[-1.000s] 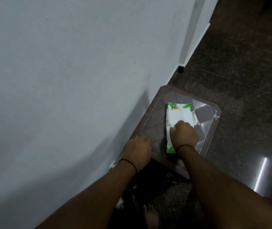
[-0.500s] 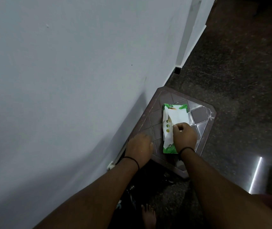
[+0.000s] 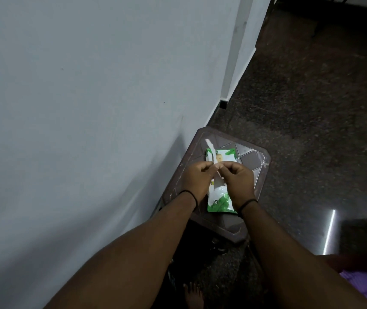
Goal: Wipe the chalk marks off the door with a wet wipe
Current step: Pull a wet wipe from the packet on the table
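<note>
Half a second ago only the right hand (image 3: 240,184) touched the green-and-white wet-wipe packet (image 3: 220,198) on the brown tiled surface (image 3: 253,159); now the left hand (image 3: 197,180) has joined, both sets of fingers pinching a white wipe (image 3: 211,150) above it, apparently ready for the door.

Wet wipe (image 3: 210,150) between both pinching hands.

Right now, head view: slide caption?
Both hands, left hand and right hand, pinch a wet wipe above its pack on a stool.
</note>
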A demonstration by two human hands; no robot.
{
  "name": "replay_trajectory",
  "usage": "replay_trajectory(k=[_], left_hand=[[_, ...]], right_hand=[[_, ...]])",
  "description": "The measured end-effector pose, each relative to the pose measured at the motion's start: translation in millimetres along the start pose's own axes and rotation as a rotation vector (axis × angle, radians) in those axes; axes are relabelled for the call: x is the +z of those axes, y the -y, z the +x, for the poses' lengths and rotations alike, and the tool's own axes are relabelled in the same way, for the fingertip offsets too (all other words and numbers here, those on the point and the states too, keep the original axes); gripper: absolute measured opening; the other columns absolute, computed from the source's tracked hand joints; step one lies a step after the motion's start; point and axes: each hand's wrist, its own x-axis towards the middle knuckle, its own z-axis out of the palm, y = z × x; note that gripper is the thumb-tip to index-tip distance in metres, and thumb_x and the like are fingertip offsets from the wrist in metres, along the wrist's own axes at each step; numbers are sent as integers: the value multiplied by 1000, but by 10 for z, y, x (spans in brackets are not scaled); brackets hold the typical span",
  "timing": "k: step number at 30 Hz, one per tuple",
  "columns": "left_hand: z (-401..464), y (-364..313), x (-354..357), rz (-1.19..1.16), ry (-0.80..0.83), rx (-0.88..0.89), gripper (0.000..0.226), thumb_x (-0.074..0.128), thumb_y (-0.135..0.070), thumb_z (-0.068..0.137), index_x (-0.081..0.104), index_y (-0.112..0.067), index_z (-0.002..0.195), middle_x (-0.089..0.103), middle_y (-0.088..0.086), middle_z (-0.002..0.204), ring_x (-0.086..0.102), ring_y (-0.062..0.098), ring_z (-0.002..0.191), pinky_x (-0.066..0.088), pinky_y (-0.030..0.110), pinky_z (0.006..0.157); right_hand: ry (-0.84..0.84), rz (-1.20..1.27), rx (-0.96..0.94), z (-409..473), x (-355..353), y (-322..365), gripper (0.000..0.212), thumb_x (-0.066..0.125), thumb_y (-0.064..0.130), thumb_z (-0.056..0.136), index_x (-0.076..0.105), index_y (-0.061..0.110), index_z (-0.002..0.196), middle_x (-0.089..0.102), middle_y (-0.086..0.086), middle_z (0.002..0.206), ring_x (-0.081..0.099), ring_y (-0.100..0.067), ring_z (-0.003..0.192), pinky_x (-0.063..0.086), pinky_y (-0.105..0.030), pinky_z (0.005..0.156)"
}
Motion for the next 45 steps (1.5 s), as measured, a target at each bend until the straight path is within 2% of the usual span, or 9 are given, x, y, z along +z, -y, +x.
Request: replay_trajectory(k=[8, 13, 20, 24, 28, 32, 36, 42, 45], left_hand=[[-12, 2, 9, -159, -20, -164, 16, 64, -10, 91, 74, -2, 100, 73, 20, 89, 68, 30, 77, 60, 51, 75], [-43, -11, -8, -38, -155, -150, 9, 75, -18, 76, 74, -19, 67, 70, 1, 58, 63, 16, 50, 60, 42, 60], [-118, -16, 43, -22, -156, -149, 10, 64, -13, 84, 71, -13, 78, 66, 2, 60, 57, 5, 42, 47, 19, 42], [-98, -26, 91, -193, -165, -270, 11, 50, -9, 90, 61, -9, 89, 68, 13, 75, 66, 18, 58, 61, 38, 59], [3, 40, 57, -227, -247, -315, 21, 45, -9, 84, 52, -11, 64, 57, 11, 68, 57, 22, 55, 56, 38, 53], [114, 152, 20, -267, -305, -376, 18, 44, -15, 79, 58, -3, 77, 62, 19, 84, 62, 31, 80, 56, 59, 81], [166, 203, 49, -341, -325, -459, 27, 47, -15, 88, 60, -2, 109, 65, 20, 109, 65, 39, 96, 58, 55, 79], [245, 317, 151, -234, -280, -448, 28, 52, -2, 92, 58, -1, 119, 65, 14, 113, 65, 33, 102, 60, 28, 65], [282, 285, 243, -186, -248, -432, 25, 52, -8, 92, 61, -5, 116, 65, 12, 109, 65, 30, 96, 60, 29, 64]], right_hand=[[107, -74, 56, -52, -75, 102, 11, 65, 5, 92, 73, -3, 89, 69, -16, 80, 58, -16, 65, 49, -20, 55], [122, -113, 39, -81, -106, 108, 9, 74, 6, 85, 74, 7, 76, 69, -10, 68, 60, -11, 58, 48, -18, 54], [120, -127, 52, -115, -168, 84, 11, 72, 6, 86, 74, 5, 75, 73, -11, 76, 62, -5, 54, 48, -15, 51], [28, -49, 95, -103, -188, 106, 14, 63, 5, 92, 67, 5, 78, 68, -11, 74, 62, -12, 59, 49, -18, 51], [-133, -18, 127, -23, -213, 109, 13, 54, 5, 93, 59, 8, 81, 61, -8, 74, 56, -17, 64, 51, -28, 56], [-330, 2, 132, 97, -249, 143, 25, 47, 1, 87, 46, 17, 67, 42, 3, 64, 36, -10, 58, 32, -25, 51], [-483, 77, 178, 187, -307, 183, 25, 45, 3, 90, 48, 20, 72, 47, 4, 69, 40, -9, 61, 36, -25, 53], [-571, 122, 130, 289, -443, 219, 14, 43, 6, 94, 49, 15, 85, 51, 0, 80, 44, -11, 68, 40, -20, 56], [-580, 142, 117, 319, -510, 243, 20, 44, 9, 94, 47, 23, 79, 52, 3, 81, 46, -11, 71, 42, -23, 61]])
